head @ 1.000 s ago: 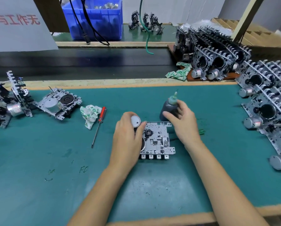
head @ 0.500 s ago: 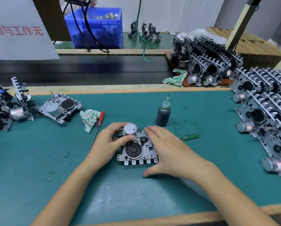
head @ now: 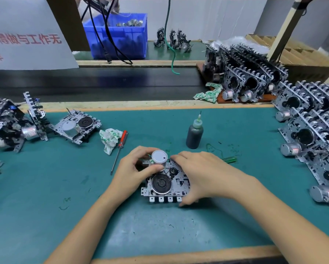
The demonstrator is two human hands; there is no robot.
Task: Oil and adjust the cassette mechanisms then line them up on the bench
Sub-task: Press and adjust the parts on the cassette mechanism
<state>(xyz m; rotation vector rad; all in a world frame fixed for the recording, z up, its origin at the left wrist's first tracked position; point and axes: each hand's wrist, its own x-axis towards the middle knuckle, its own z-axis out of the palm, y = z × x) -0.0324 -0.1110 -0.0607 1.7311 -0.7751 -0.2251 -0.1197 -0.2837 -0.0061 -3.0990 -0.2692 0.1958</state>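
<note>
At the centre of the frame the mechanism lies between both hands: left hand grips its motor, right hand clasps its right side.

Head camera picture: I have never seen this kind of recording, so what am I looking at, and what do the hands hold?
The single view comes from a camera worn on the person's head, looking down at a green bench. There is no robot, only two bare hands. The left hand grips the round silver motor of a cassette mechanism lying flat; the right hand holds its right side. Behind stands a dark oil bottle, with a red screwdriver and crumpled rag to the left. More mechanisms stand in rows at the right.
</note>
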